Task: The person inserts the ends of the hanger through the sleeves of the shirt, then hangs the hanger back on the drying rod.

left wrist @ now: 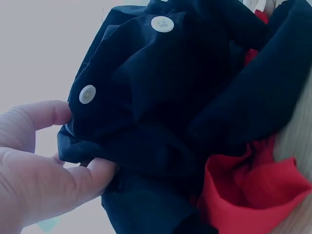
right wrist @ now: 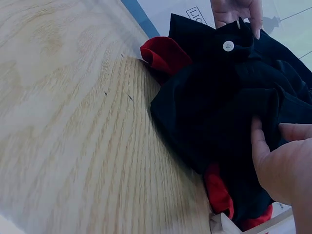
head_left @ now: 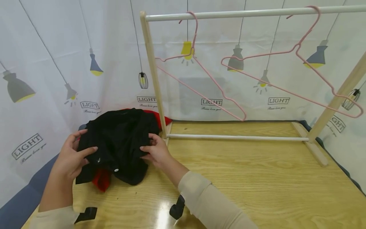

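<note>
A crumpled black shirt (head_left: 121,136) with white buttons lies bunched at the left of the table, partly lifted in front. My left hand (head_left: 68,156) pinches its left edge between thumb and fingers, close to two buttons in the left wrist view. On the other side, my right hand (head_left: 157,151) holds a fold of the shirt (right wrist: 219,107) between thumb and fingers. Some of both hands' fingertips are hidden by the cloth. Red cloth (left wrist: 253,195) sticks out from under the shirt, at the front and at the back; most of it is covered.
Just right of the clothes stands a wooden rack post (head_left: 154,73). Two pink hangers hang from the white top rail (head_left: 243,13), and a lower white bar (head_left: 237,137) runs near the table. A printed curtain (head_left: 114,47) encloses the wooden table (head_left: 243,184).
</note>
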{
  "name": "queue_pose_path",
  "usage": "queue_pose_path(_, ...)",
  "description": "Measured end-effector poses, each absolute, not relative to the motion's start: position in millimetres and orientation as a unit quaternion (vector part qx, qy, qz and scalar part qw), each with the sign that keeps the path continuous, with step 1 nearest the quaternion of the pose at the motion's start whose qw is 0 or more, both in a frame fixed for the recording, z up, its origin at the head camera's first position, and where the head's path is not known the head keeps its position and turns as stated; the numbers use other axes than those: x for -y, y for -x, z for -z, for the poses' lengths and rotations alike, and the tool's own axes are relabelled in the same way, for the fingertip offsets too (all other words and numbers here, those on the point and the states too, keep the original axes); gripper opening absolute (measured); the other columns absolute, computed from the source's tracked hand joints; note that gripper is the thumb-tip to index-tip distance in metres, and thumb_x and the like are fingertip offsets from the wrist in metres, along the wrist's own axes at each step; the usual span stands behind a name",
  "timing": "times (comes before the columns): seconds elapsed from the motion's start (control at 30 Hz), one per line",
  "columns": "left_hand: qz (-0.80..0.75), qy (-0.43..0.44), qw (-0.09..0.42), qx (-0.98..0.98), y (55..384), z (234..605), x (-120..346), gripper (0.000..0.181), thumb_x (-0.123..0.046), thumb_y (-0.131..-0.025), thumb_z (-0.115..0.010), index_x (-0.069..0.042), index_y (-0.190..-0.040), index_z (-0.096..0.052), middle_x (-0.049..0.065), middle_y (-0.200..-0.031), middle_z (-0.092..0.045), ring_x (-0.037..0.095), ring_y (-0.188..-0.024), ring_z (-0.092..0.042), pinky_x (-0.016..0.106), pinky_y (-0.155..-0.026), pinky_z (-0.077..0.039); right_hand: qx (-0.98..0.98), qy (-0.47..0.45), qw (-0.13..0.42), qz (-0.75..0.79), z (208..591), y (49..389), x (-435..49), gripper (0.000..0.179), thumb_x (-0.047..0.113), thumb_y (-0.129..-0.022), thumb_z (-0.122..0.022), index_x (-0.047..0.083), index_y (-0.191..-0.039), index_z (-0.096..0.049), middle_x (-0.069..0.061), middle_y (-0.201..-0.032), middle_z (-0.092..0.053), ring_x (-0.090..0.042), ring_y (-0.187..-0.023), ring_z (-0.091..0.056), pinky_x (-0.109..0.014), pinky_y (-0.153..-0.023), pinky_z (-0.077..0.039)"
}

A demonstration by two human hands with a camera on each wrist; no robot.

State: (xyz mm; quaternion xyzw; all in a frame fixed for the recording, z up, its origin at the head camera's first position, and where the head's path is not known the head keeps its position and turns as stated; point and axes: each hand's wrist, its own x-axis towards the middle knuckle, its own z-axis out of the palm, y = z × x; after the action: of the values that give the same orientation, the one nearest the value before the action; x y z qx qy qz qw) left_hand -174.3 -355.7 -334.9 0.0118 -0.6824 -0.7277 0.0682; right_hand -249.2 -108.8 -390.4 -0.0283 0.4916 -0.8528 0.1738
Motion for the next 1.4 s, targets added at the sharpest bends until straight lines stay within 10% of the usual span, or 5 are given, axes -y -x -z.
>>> queue_pose_path(1.4,0.736,0.092,0.051,0.668,152,309,292,0.065,0.016,-0.088,-0.057,-0.022,-0.137,-0.038,0.004,-0.123,-0.047,0.013,-0.100,-0.063,0.033,-0.072,-0.058,-0.577,0.097,0.188,0.789,356,226,22,0.051,-0.019,-0.084,-0.058,-0.002,-0.132,-0.050,-0.021,-0.123,-0.054,-0.029,-0.101,-0.063,-0.045,-0.079,-0.056)
